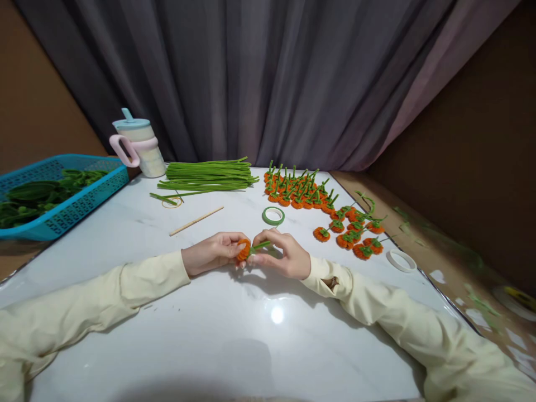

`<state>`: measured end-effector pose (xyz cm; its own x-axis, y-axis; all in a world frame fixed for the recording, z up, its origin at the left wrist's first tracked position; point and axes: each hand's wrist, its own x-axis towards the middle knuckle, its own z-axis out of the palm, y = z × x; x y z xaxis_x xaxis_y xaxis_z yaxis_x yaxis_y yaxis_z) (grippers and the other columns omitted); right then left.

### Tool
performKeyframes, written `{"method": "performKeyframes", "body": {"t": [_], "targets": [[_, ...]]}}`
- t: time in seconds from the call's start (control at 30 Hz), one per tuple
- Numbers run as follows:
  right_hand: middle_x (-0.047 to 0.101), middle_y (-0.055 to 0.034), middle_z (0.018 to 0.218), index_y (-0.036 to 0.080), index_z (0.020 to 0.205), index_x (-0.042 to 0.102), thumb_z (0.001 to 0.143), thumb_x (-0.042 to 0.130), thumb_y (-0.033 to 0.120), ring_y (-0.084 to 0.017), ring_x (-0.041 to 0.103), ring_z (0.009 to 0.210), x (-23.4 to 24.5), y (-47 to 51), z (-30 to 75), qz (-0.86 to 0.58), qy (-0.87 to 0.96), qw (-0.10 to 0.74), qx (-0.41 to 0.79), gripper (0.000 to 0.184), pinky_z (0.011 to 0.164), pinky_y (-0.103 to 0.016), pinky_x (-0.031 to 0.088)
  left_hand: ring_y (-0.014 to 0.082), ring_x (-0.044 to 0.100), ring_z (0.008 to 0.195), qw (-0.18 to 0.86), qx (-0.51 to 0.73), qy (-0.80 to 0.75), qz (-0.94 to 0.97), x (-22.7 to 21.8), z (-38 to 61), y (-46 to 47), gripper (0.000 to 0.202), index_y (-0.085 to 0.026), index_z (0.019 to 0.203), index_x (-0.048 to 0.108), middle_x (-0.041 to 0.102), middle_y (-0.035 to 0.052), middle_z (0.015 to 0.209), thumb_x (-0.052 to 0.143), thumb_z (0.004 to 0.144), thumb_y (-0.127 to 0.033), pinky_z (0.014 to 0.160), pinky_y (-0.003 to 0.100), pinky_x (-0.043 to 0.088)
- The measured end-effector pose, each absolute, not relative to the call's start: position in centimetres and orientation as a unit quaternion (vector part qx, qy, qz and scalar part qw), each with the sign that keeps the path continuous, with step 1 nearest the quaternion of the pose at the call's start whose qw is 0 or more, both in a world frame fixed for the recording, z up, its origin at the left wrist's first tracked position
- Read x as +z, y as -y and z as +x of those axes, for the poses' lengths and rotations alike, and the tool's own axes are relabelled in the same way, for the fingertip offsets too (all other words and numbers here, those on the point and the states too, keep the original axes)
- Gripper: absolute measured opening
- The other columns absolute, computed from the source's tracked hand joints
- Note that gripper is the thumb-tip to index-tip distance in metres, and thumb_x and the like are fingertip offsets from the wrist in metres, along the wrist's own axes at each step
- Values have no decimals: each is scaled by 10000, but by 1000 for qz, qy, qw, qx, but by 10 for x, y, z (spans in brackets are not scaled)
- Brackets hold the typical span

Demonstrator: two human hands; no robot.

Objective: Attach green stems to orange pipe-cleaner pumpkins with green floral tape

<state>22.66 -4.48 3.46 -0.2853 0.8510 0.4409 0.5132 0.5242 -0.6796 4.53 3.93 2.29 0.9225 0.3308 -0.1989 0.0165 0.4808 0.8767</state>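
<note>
My left hand [220,251] pinches a small orange pumpkin [243,250] made of fuzzy pipe cleaner, held just above the middle of the table. From its right side sticks a green stem [260,246], pointing toward my right hand [285,254]. The thumb and fingers of that hand close around the green base of the stem, partly hiding it. Just beyond my right hand lies a roll of green tape [273,215]. A thin wooden stick [196,221] rests on the table past my left hand.
Many similar orange pumpkins [297,192] stand at the back right. Green pipe cleaners [209,176] lie in a bundle at the back. A blue basket [90,204] of green pieces and a tumbler [144,148] are at left; a white tape roll [401,261] sits near the right edge.
</note>
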Motion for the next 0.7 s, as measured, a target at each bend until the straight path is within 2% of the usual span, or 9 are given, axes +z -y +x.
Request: {"method": "performKeyframes", "body": {"t": [0.1, 0.2, 0.3, 0.53, 0.7], "targets": [[647, -34, 710, 159, 791, 551, 757, 602, 505, -135, 554, 652, 38, 45, 225, -470, 762, 394, 208, 351, 668, -283, 432, 84, 555, 584, 835, 107, -183, 508, 23, 46, -39, 297, -100, 828, 582, 598, 11, 675, 747, 685, -301, 573, 183, 426], [644, -20, 654, 164, 786, 526, 784, 571, 507, -126, 581, 611, 38, 45, 223, -469, 740, 396, 276, 345, 642, -264, 456, 84, 553, 589, 830, 106, -185, 515, 23, 46, -39, 297, -103, 829, 582, 606, 16, 681, 753, 677, -293, 570, 179, 424], [641, -13, 621, 168, 793, 507, 825, 531, 474, -124, 607, 596, 35, 44, 224, -439, 729, 405, 334, 309, 634, -253, 478, 79, 542, 585, 829, 103, -182, 518, 24, 46, -39, 297, -106, 825, 584, 614, 22, 685, 752, 676, -300, 564, 176, 419], [658, -21, 649, 167, 827, 486, 873, 489, 369, -122, 619, 640, 34, 41, 230, -393, 746, 374, 386, 207, 672, -264, 496, 111, 567, 623, 823, 85, -164, 538, 26, 48, -37, 285, -112, 816, 576, 654, 69, 743, 712, 719, -343, 553, 197, 406], [655, -23, 664, 156, 842, 504, 870, 497, 349, -119, 616, 644, 35, 39, 232, -380, 740, 372, 411, 196, 686, -269, 491, 93, 544, 586, 828, 89, -156, 532, 26, 47, -38, 290, -115, 796, 570, 651, 58, 724, 720, 711, -347, 537, 185, 397]]}}
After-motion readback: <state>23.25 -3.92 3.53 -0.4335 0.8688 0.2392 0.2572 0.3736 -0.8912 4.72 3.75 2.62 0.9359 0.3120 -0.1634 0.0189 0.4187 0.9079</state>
